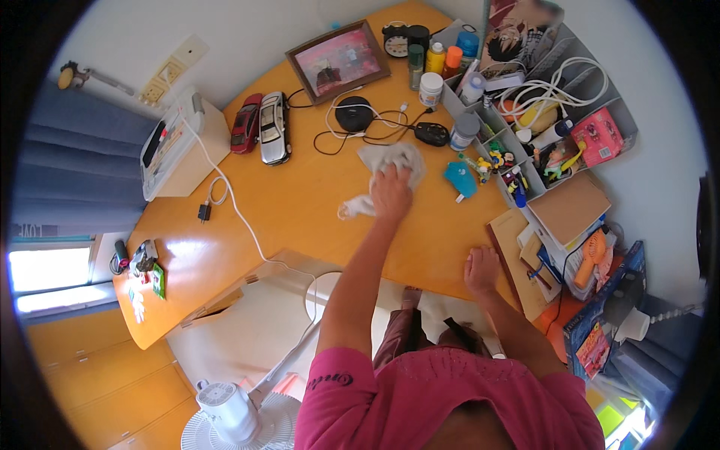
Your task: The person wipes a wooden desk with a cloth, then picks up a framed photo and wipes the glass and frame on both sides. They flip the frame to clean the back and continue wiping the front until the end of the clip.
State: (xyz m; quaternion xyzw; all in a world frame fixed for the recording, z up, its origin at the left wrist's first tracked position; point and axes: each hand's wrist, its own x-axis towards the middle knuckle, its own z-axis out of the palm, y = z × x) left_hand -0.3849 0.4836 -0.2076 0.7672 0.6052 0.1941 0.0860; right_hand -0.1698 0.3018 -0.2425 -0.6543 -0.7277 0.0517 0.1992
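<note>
My left hand [393, 193] reaches forward over the wooden desk and presses down on a crumpled whitish cloth [364, 204], its fingers curled into the fabric. Part of the cloth spreads beyond the fingertips and a loose end trails to the left. My right hand [481, 270] rests at the desk's front edge with curled fingers; nothing shows in it. Beyond the cloth lie a round black device [353, 114], tangled cables and a black computer mouse [431, 134]. A blue flat piece [460, 180] lies to the right of the cloth.
Two toy cars [274, 129] and a framed picture [338, 61] stand at the back. Bottles and a grey organizer [536, 180] full of small items line the right. A white cable [244, 219] crosses the left side. Below stands a white fan [229, 416].
</note>
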